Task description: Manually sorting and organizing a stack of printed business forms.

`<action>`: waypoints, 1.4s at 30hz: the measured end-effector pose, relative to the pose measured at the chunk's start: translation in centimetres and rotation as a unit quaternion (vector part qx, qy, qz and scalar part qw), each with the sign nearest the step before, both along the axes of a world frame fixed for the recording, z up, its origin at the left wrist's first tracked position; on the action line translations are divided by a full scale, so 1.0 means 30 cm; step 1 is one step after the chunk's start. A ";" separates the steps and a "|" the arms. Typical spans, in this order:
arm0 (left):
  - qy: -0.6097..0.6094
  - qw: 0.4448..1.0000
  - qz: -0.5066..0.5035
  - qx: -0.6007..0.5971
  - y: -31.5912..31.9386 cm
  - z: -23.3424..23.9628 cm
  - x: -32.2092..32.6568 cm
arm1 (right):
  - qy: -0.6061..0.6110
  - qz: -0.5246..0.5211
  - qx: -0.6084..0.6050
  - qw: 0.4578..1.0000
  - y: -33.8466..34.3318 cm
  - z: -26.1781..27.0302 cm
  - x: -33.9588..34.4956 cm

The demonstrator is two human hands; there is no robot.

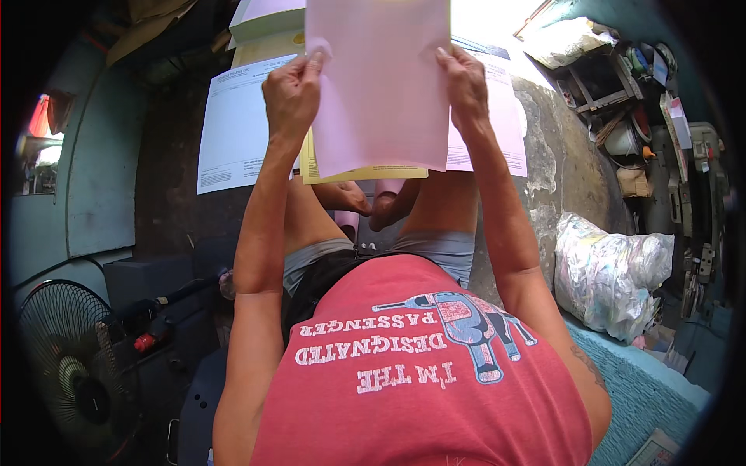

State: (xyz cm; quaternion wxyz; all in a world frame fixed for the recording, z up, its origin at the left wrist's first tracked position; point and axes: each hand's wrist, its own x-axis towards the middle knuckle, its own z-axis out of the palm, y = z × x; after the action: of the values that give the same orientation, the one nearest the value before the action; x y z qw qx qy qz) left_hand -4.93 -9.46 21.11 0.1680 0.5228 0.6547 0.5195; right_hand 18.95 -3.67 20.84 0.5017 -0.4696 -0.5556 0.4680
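Between my two hands a pink paper sheet (382, 99) is held up by its side edges; I cannot tell whether it is one sheet or more. My left hand (296, 93) pinches its left edge, thumb on top, and my right hand (463, 84) pinches the right edge. Under it, a yellow printed form (361, 175) shows along its lower edge. A white printed form (233, 128) lies to the left, partly behind my left hand. To the right, partly behind my right forearm, lies a pink printed form (504, 128).
A paper stack (268, 23) stands at the back left. A standing fan (73, 349) is at the lower left. On the right are a filled clear plastic bag (609, 274), a wooden rack (603, 81) and a turquoise ledge (635, 384). My legs and feet are below the papers.
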 end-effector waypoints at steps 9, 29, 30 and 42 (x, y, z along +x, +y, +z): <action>-0.345 0.911 -0.129 0.188 -0.087 0.067 0.058 | 0.128 0.040 0.146 0.980 -0.129 0.060 0.017; -0.202 0.952 -0.134 0.187 0.001 -0.018 -0.007 | -0.053 -0.009 0.181 0.982 -0.122 0.061 0.019; -0.229 0.943 -0.111 0.217 0.008 -0.001 0.004 | -0.027 -0.020 0.159 0.987 -0.145 0.106 0.002; -0.531 0.846 -0.034 0.028 -0.052 -0.134 0.129 | 0.120 0.020 -0.136 0.983 -0.175 -0.159 0.089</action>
State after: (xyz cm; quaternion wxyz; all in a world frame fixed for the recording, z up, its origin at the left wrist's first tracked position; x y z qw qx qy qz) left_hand -1.07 -11.02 17.10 0.4924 0.1934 0.4326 0.7300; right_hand 21.64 -8.91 16.06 0.4869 -0.4628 -0.4319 0.6019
